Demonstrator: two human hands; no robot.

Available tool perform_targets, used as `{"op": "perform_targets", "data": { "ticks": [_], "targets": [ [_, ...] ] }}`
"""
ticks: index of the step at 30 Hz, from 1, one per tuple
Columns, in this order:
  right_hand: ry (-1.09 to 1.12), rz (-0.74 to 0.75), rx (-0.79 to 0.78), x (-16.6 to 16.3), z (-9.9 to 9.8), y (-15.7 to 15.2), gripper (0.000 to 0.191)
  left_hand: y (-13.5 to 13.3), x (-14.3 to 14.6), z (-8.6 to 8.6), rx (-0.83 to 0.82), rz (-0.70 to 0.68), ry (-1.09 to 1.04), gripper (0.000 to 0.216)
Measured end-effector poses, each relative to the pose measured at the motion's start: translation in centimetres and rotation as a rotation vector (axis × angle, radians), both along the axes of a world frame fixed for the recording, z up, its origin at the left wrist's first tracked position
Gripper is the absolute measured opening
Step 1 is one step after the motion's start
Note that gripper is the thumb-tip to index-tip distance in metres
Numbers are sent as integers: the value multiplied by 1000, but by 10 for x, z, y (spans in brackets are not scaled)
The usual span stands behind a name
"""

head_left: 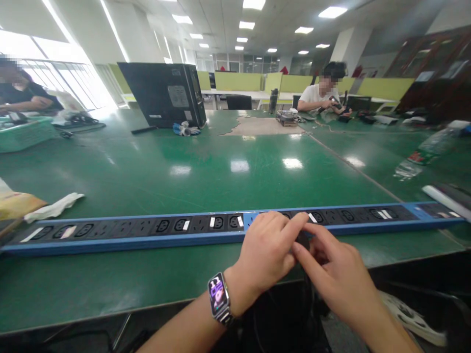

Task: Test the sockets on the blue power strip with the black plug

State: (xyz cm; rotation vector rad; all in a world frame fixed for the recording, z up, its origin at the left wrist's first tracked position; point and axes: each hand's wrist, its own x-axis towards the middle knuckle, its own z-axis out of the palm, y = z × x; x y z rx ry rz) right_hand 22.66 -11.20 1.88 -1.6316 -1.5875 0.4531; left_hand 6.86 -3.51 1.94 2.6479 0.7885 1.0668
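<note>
My left hand (263, 250), with a smartwatch (220, 296) on its wrist, is closed just in front of a long blue power strip (206, 240). Its thumb and fingers meet at a dark, rounded piece of a black cable (303, 240), mostly hidden between the hands. My right hand (334, 272) pinches the same piece from the right, thumb and forefinger together. Below the hands the cable seems to hang down against a dark background. The strip lies lengthwise along the table's near side, its black sockets facing up, several with white stickers. My hands cover part of its middle.
On the green table (147, 171) stand a black computer case (162, 95) and blue-white gloves (186, 129). A plastic bottle (427, 152) lies at right, a green basket (25, 135) at left. Two other people sit across the table. A white cloth (55, 207) lies beyond the strip's left end.
</note>
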Motion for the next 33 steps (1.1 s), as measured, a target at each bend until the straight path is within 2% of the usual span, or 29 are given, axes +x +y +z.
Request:
{"op": "perform_targets", "data": {
  "ticks": [2,4,7,9,12,16,22,24,27,30,33],
  "targets": [
    [-138,-82,-14,20,6,8,35,3,-4,-3,-47,39,26,75],
    [-217,-143,-20,44,8,23,37,13,-17,-8,-55,186,67,80],
    [-362,-113,-80,66,13,48,36,28,-40,-16,-41,408,158,59],
    [-446,-64,-131,65,17,61,34,34,-48,-21,-57,457,210,49],
    [-551,-39,-163,49,17,68,34,35,-50,-26,-83,459,263,39],
    [-688,-92,-142,37,10,65,33,32,-47,-26,-82,453,275,35],
    [-441,-77,-7,71,24,56,32,33,-47,-26,-81,444,283,34],
    [-431,-68,-39,79,26,54,34,33,-46,-26,-63,456,286,33],
    [-487,-46,-149,68,19,56,43,32,-45,-26,-54,473,294,32],
    [-551,-81,-132,45,15,59,39,31,-45,-25,-66,461,303,33],
    [-434,-170,6,44,36,53,36,32,-45,-24,-69,462,306,32]
  ]
}}
